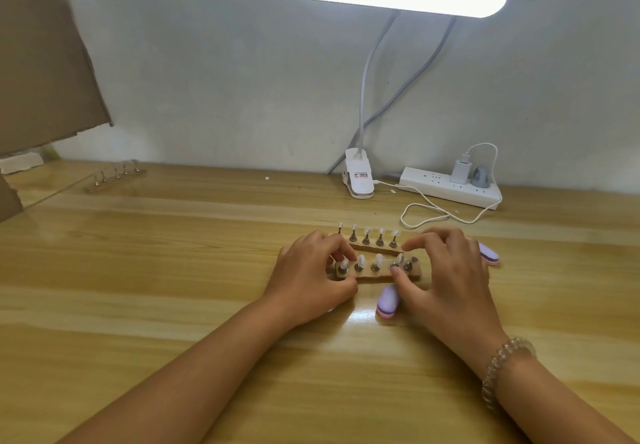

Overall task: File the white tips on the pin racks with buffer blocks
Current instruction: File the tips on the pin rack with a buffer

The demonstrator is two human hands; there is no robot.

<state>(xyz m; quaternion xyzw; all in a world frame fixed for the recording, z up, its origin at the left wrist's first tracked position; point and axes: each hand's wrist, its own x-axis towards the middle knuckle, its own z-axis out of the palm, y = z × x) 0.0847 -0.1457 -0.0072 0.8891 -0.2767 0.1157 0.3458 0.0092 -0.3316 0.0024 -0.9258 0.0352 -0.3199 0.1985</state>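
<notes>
**Both hands on the near pin rack, buffer blocks lying loose**

On my feed the near pin rack (377,273) lies crosswise on the wooden bench (173,270), straight ahead of the person. It is a wooden strip holding five metal pins. I can make out white tips (379,259) on the first four from the left; the fifth is partly hidden by the right hand. The far pin rack (372,248) sits just behind it, angled a little, and each of its five pins carries a small white tip.

The left hand (308,277) has its grip closed on the near rack's left end, thumb on the near edge and fingers curled over the far side. The right hand (446,277) is at the other end: its thumb touches the rack by the fourth pin, and the forefinger reaches out above the far rack's right end. I cannot tell whether that grip is actually pinching anything.

Neither hand holds a block. One purple and pink buffer block (388,299) lies on the bench just in front of the near rack, beside the right thumb. A second buffer block (490,254) shows past the right hand's knuckles.

A third rack (116,178) stands well apart at the far left, too small for me to read its tips. At the back edge are a clip lamp (360,175), lit, and a white power strip (450,190) with a charger (460,168) plugged in. A bead bracelet (502,371) circles the right wrist.
</notes>
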